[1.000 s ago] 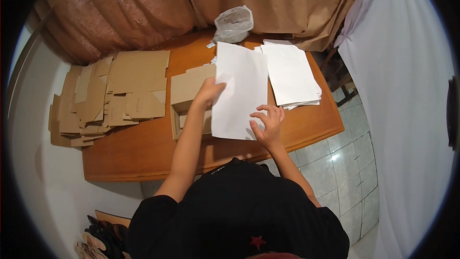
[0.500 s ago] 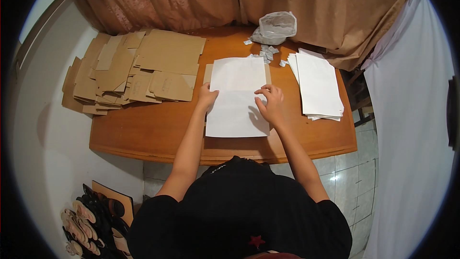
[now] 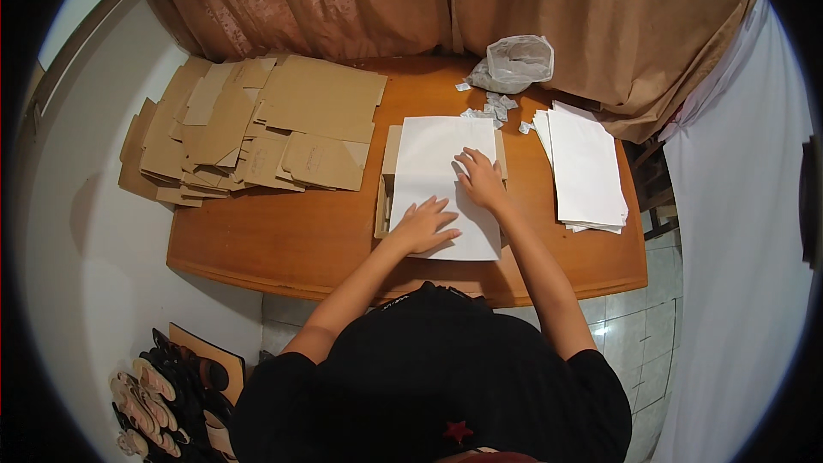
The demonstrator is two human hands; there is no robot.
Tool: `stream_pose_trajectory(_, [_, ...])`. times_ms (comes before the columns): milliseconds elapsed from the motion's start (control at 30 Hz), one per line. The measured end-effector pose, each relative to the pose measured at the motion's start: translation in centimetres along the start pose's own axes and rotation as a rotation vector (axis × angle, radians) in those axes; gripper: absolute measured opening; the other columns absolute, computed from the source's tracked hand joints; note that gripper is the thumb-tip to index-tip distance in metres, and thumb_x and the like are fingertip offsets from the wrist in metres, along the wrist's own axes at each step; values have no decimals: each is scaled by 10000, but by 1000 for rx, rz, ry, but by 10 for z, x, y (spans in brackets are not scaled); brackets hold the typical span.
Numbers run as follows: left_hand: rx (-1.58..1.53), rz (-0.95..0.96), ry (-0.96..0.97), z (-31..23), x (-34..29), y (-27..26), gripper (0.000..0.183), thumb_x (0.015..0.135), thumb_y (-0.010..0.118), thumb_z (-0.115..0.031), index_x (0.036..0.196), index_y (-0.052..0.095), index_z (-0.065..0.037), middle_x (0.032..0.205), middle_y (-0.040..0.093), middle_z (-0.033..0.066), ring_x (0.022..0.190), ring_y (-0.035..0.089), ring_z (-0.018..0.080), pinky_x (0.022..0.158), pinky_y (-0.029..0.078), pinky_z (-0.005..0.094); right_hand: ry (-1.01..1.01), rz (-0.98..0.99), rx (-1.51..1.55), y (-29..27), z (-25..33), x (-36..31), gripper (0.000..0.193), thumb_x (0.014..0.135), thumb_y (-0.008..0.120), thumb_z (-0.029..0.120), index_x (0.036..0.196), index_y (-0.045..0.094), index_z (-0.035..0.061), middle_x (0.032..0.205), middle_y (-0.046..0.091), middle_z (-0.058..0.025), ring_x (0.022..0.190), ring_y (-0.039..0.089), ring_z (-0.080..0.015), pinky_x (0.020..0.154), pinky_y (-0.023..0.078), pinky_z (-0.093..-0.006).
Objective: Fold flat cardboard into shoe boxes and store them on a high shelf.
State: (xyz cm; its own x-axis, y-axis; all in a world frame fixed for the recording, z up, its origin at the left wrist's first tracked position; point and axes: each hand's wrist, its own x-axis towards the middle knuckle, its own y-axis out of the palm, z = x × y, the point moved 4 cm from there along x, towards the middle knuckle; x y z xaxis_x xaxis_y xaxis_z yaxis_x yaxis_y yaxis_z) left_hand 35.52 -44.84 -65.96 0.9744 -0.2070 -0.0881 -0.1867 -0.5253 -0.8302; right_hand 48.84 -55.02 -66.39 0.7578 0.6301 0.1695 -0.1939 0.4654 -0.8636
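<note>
A large white sheet of paper (image 3: 433, 154) lies over a brown cardboard box (image 3: 383, 206) in front of me and covers most of it. The box shows along the sheet's left side and as a strip at its right. My left hand (image 3: 426, 225) rests on the lower left part of the paper with its fingers spread. Further up, at the sheet's right side, my right hand (image 3: 482, 178) lies on the paper, fingers apart. Neither hand grips anything. What is inside the box is hidden by the paper.
Flattened cardboard pieces (image 3: 317, 111) are heaped at the table's left. A stack of white paper (image 3: 587, 167) lies at the right. Small white packets (image 3: 497, 105) are scattered beside an opened plastic bag (image 3: 514, 69) at the back. Curtains (image 3: 360, 0) hang behind the wooden table (image 3: 283, 240).
My left hand has left the sheet's left edge and now lies flat on its lower part. My right hand's curled fingers have spread onto the paper. More of the box shows at left.
</note>
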Motion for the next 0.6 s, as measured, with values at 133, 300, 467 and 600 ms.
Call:
stream_pose_trajectory(133, [24,266,-210,15,11,19,711,810,324,-688,1321,423,-204,1443,214,162,1346,114,369,1041,142,568,12,73,-37,8,0,1,378,812,571,207,1180,504,155,1334,385,-100,1279,302,-300,998,194,-622])
stream_pose_trajectory(300, [-33,527,-215,39,37,42,820,774,188,-767,1368,340,-222,1458,159,161,1354,49,360,1071,80,525,7,85,-71,12,1,1,406,808,579,218,1200,496,157,1339,380,-106,1286,289,-309,1002,184,-621])
stream_pose_trajectory(467, [-110,747,-210,34,45,55,865,725,146,-817,1388,277,-277,1479,113,90,1354,-124,314,1077,-7,495,-5,67,-86,15,-5,1,443,790,604,225,1214,491,157,1347,370,-108,1291,282,-304,1011,166,-615])
stream_pose_trajectory(600, [-201,789,-287,16,39,40,857,727,164,-815,1387,272,-279,1479,72,128,1343,-167,315,1074,-2,501,-8,53,-101,13,-6,-6,469,775,624,220,1219,486,161,1347,365,-107,1293,281,-300,1010,165,-617])
